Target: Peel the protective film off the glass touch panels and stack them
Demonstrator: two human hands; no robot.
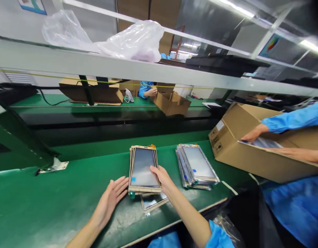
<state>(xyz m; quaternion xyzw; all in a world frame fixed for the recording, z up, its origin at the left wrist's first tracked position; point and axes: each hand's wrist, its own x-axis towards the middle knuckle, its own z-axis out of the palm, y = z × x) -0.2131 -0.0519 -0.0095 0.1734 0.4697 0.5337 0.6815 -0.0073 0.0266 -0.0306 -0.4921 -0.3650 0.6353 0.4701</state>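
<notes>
A stack of thin gold-framed screen panels (143, 168) lies on the green bench (58, 199) in front of me. My left hand (111, 199) is flat and open, its fingertips against the stack's left edge. Over on the other side, my right hand (162, 177) rests with fingers extended on the stack's right lower corner. One loose panel (153, 201) pokes out beneath the stack, under my right wrist. A second stack of panels (196, 166) sits to the right, untouched.
A co-worker in blue sleeves (293, 120) reaches into a large cardboard box (233, 148) at the right. Across the dark conveyor (117, 127) stand more cardboard boxes (171, 101) and another person's hand (151, 92). A grey shelf (122, 69) carries plastic bags overhead.
</notes>
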